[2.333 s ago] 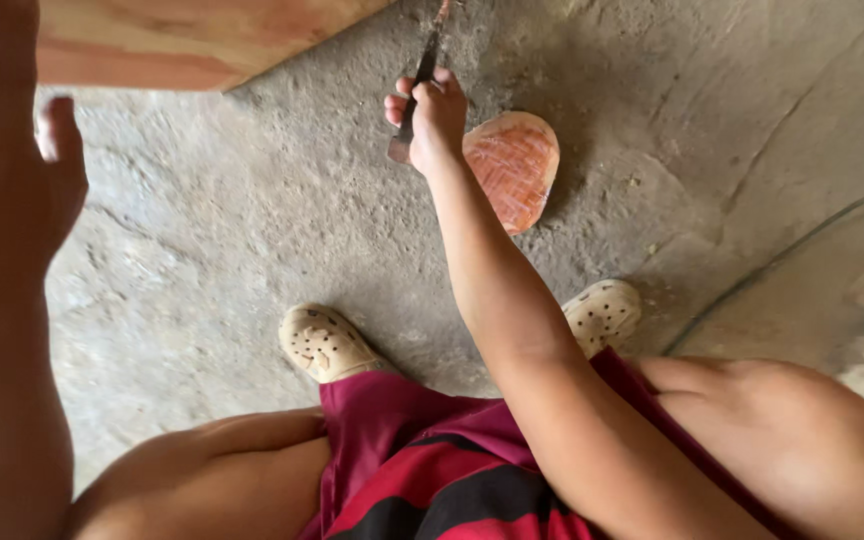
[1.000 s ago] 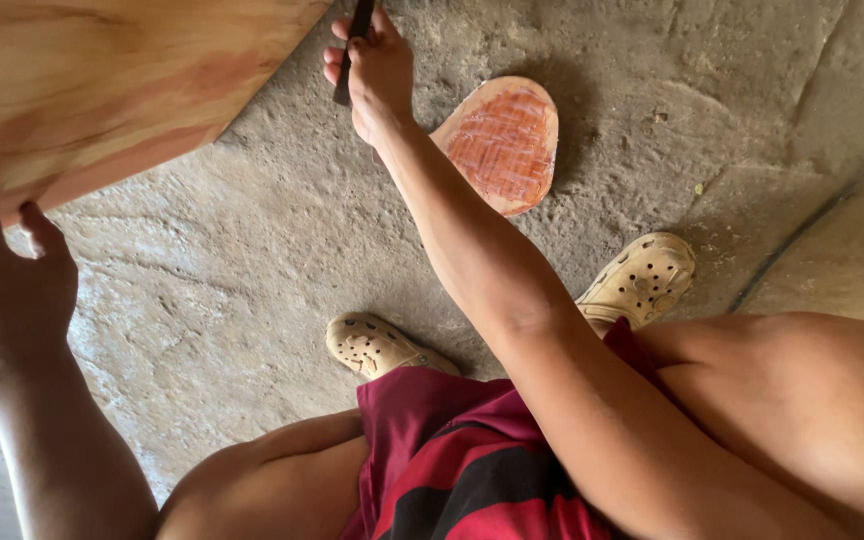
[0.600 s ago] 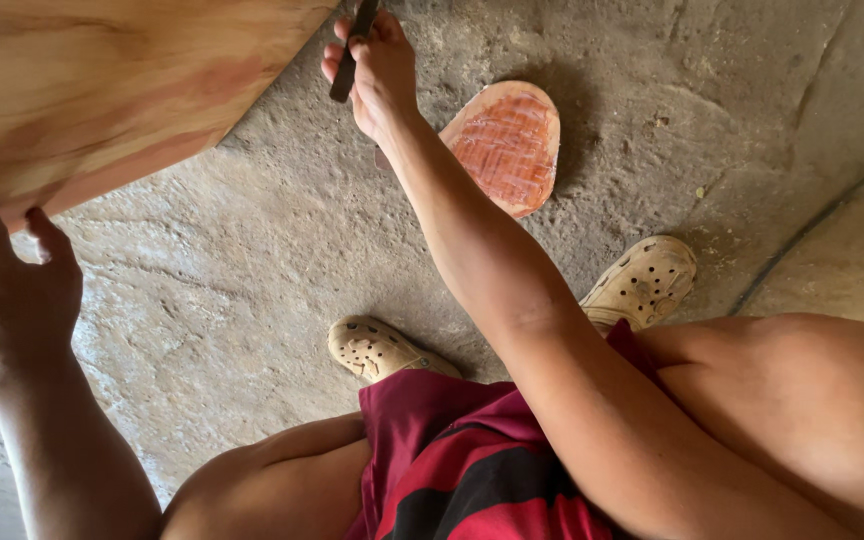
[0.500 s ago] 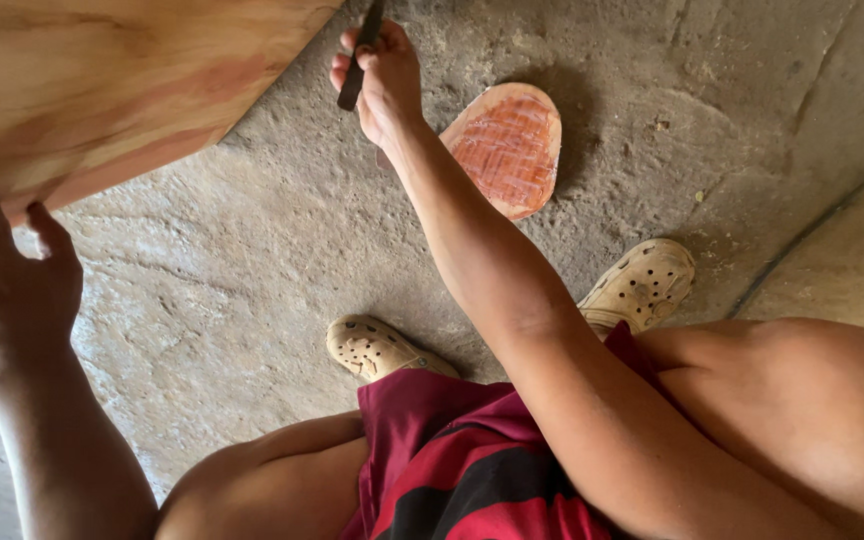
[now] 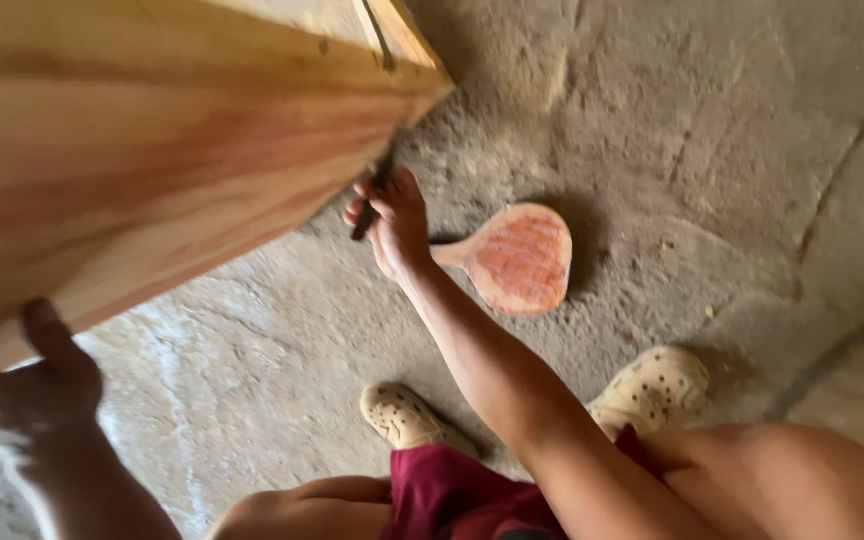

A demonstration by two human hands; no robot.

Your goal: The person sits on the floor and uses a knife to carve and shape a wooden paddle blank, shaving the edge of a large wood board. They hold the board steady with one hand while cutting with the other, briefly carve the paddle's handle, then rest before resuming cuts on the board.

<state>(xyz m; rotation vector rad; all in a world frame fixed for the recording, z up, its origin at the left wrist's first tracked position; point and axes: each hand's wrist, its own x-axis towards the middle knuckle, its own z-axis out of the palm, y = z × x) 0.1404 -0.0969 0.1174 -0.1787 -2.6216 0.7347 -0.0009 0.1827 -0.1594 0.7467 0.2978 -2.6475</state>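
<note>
I see my right hand [image 5: 392, 222] stretched out toward the far middle of the scene, its fingers wrapped tight around the dark handle of a slim tool [image 5: 370, 205], whose upper end runs up against the lower edge of a big wooden panel [image 5: 142, 150]. I cannot make out the tool's tip, since it is lost in shadow at that edge. The panel fills the far left, tilted, its pale grain streaked with reddish bands. My left hand [image 5: 27, 385] is at the near left, thumb raised against the panel's lower edge; it is blurred and partly cut off, so I cannot tell whether it grips or only braces. Just right of my right hand, a round wooden paddle [image 5: 517, 258] with a short handle lies flat on the rough concrete floor [image 5: 732, 150]. Nearer to me sit my two beige perforated clogs [image 5: 652, 390], and red shorts [image 5: 452, 495] show at the near edge.
</note>
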